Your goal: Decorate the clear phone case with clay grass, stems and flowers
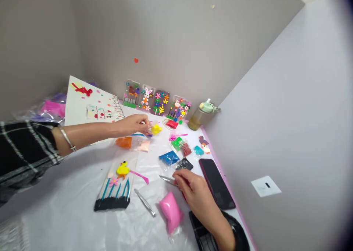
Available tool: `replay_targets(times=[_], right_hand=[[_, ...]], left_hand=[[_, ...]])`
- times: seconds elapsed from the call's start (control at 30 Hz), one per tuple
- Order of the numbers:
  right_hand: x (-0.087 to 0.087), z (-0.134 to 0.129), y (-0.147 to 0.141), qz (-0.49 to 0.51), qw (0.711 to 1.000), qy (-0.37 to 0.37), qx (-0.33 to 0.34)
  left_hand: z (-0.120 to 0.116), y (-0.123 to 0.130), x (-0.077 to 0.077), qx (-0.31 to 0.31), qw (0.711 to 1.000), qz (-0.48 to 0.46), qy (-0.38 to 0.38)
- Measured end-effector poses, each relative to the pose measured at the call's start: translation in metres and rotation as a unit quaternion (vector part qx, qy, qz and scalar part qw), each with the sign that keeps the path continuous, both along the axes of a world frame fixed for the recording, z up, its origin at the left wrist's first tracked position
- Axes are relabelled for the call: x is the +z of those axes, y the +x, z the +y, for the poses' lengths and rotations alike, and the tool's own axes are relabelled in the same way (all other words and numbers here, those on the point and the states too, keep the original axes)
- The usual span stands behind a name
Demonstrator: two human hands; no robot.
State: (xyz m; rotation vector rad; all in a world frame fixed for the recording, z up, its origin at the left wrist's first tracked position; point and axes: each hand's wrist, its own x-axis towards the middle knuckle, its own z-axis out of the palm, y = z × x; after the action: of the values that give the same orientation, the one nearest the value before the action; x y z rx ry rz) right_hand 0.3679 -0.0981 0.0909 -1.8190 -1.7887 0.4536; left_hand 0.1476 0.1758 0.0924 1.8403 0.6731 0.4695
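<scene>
My left hand [135, 125] reaches across the table, its fingers pinched beside a yellow clay packet [156, 129]; what they hold, if anything, is too small to tell. Over the right side, my right hand [193, 192] is closed near a pointed metal blade [167, 179], whose other end is hidden by the fingers. A clear phone case [114, 184] lies at the front left, bearing a yellow duck [123, 169], a pink flower, teal stems and a black base. Metal tweezers [145, 203] and a pink clay packet [170, 211] lie between the case and my right hand.
Decorated cases [161, 103] lean on the back wall beside a green-lidded bottle [200, 115]. Blue clay [169, 158], orange clay [124, 142] and other packets lie mid-table. A phone [217, 184] lies at right, a painted sheet [79, 111] at back left.
</scene>
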Motion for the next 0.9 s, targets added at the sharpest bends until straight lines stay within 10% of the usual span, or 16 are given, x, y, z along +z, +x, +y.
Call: replay_targets(times=[0.3,0.9], right_hand=[[-0.012,-0.002,-0.004,-0.012,0.999,-0.014,0.032],[-0.013,-0.004,-0.010,0.013,0.999,0.005,0.047]], left_hand=[[0.023,0.066,-0.030,-0.025,0.971,0.108,0.211],[-0.024,0.147,-0.040,-0.189,0.785,0.122,0.577]])
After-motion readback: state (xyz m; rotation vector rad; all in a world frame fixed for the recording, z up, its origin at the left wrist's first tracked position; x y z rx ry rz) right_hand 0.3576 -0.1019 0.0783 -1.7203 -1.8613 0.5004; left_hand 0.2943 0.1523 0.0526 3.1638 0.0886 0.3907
